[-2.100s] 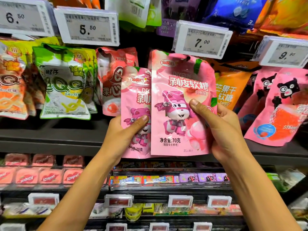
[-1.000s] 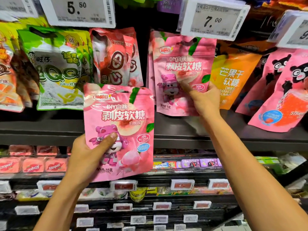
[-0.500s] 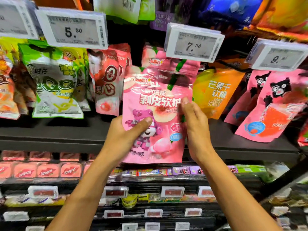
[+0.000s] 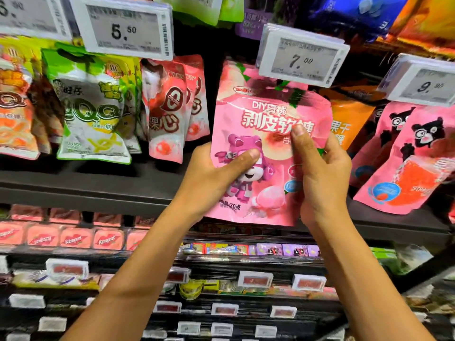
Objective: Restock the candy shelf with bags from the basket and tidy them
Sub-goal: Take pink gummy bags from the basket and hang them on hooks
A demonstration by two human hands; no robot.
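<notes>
Head view, left grip (image 4: pixel 209 179), right grip (image 4: pixel 322 178), both pinching pink bag (image 4: pixel 261 112)

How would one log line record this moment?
left hand grips pink candy bag | right hand grips it too | bag held below 7.00 price tag

A 5.50 price tag (image 4: pixel 124 27) hangs left of a 7.00 price tag (image 4: pixel 301 55), above pink boxes (image 4: pixel 73 238)

Both bare forearms reach up and forward, the left hand (image 4: pixel 209 178) and right hand (image 4: pixel 322 178) gripping the pink bag (image 4: pixel 266 114) between them, thumbs across its front, fingers tucked behind.
</notes>
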